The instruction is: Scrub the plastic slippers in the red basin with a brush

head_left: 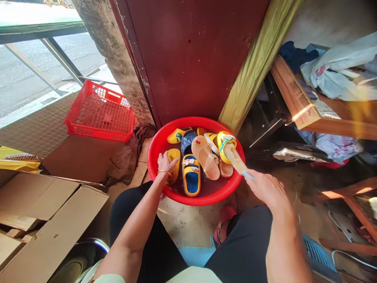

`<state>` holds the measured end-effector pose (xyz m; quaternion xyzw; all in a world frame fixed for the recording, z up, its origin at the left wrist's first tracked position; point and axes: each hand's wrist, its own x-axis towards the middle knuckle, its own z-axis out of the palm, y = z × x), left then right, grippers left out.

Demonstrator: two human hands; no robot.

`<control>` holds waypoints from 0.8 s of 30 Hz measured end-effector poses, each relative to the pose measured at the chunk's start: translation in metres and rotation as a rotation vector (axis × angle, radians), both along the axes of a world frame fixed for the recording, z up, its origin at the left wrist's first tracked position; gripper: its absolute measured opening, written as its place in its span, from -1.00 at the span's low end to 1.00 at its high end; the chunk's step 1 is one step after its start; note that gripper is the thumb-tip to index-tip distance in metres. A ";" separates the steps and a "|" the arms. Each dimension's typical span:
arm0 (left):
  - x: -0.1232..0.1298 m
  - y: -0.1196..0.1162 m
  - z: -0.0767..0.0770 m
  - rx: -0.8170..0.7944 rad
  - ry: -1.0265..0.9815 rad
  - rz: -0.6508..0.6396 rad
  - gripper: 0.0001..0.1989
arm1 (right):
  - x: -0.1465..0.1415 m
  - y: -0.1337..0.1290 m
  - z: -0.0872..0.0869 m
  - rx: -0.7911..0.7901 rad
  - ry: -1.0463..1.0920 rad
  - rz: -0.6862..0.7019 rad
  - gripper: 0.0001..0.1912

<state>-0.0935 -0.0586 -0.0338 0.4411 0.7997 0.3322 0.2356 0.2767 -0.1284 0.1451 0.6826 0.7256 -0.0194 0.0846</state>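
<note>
A red basin (156,182) of water and several slippers and sandals sits on the floor between my knees. My left hand (165,164) is closed over a yellow textured slipper (173,173) at the basin's left side. In my right hand (268,190) is the blue handle of a scrubbing brush (237,161); its pale head reaches over the right rim to a yellow slipper (224,138) with a turquoise trim. Between them lie a beige sandal (203,153), a yellow slipper with blue insole (192,179) and a dark blue slipper (187,139).
A red plastic crate (100,114) stands at the left behind cardboard boxes (44,196). A dark red door (188,59) rises just behind the basin, with a yellowish curtain (259,59) beside it. At the right is a wooden table (303,106) loaded with bags.
</note>
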 end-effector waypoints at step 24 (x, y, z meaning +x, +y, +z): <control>0.026 -0.006 0.021 0.316 -0.730 0.130 -0.44 | -0.157 0.018 -0.103 -0.058 0.260 0.300 -0.46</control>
